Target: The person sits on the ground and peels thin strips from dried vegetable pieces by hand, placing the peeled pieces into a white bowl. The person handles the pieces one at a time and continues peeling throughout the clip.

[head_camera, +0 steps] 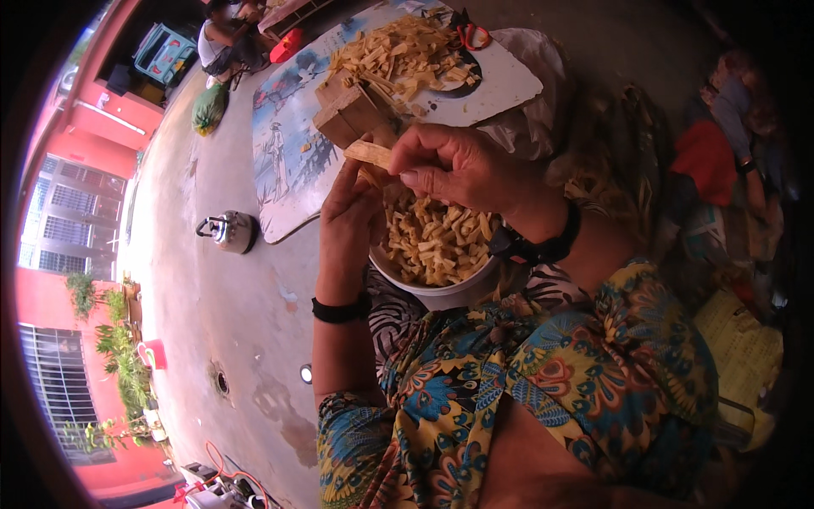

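Observation:
My right hand (458, 168) pinches a pale yellow dried strip (369, 154) between thumb and fingers, above a white bucket (413, 287). My left hand (356, 200) is just left of it, its fingers raised around another thin yellow piece (370, 178). Short cut yellow pieces (439, 238) fill the bucket, which stands at my lap. Beyond my hands, a wooden block (350, 114) rests on a low picture-printed board (299, 146). A heap of dried yellow strips and chips (407, 54) covers the board's far part. Red-handled scissors (474, 37) lie beside the heap.
A metal kettle (234, 232) stands on the concrete floor left of the board. Further off are a green sack (210, 108) and a seated person (229, 41). Another person (731, 127) is at the right, near bags. Husk-like material (610, 172) lies right of the board.

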The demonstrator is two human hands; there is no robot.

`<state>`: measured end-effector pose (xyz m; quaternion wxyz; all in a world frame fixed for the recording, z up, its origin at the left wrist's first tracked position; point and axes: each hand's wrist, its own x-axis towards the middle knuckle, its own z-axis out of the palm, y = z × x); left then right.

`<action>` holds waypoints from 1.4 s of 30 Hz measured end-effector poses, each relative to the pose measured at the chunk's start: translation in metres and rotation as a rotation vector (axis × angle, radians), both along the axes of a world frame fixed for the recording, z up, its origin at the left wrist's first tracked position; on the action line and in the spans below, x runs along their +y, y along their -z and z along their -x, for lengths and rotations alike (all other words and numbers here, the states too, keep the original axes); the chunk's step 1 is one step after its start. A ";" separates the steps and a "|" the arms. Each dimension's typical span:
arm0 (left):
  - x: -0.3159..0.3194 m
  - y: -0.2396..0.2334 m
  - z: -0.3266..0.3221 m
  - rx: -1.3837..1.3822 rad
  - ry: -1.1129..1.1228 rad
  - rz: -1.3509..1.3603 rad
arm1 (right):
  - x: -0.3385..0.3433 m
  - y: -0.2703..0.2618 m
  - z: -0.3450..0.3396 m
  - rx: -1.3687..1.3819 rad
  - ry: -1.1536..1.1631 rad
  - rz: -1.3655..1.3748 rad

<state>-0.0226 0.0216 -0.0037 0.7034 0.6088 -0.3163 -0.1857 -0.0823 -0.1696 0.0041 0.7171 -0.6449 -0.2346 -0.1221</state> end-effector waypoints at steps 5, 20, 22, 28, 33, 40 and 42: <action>-0.005 -0.012 0.014 0.599 0.374 0.425 | 0.006 0.005 0.003 -0.535 0.372 0.623; -0.039 0.019 0.018 0.343 -0.182 0.528 | 0.019 0.039 -0.015 0.412 -0.111 -0.554; -0.038 0.023 0.018 0.095 -0.289 0.343 | 0.016 0.034 -0.015 0.326 0.017 -0.332; -0.024 0.034 0.007 -0.866 -0.545 -0.129 | 0.008 0.025 -0.010 -0.011 0.323 0.219; -0.020 0.032 0.021 0.051 -0.201 0.024 | -0.001 0.018 -0.006 0.014 0.231 0.233; -0.013 0.020 0.018 0.438 0.122 0.239 | -0.042 0.021 -0.023 0.277 -0.107 -0.295; -0.009 0.018 0.017 0.384 0.102 0.135 | -0.043 0.019 -0.022 0.299 -0.118 -0.319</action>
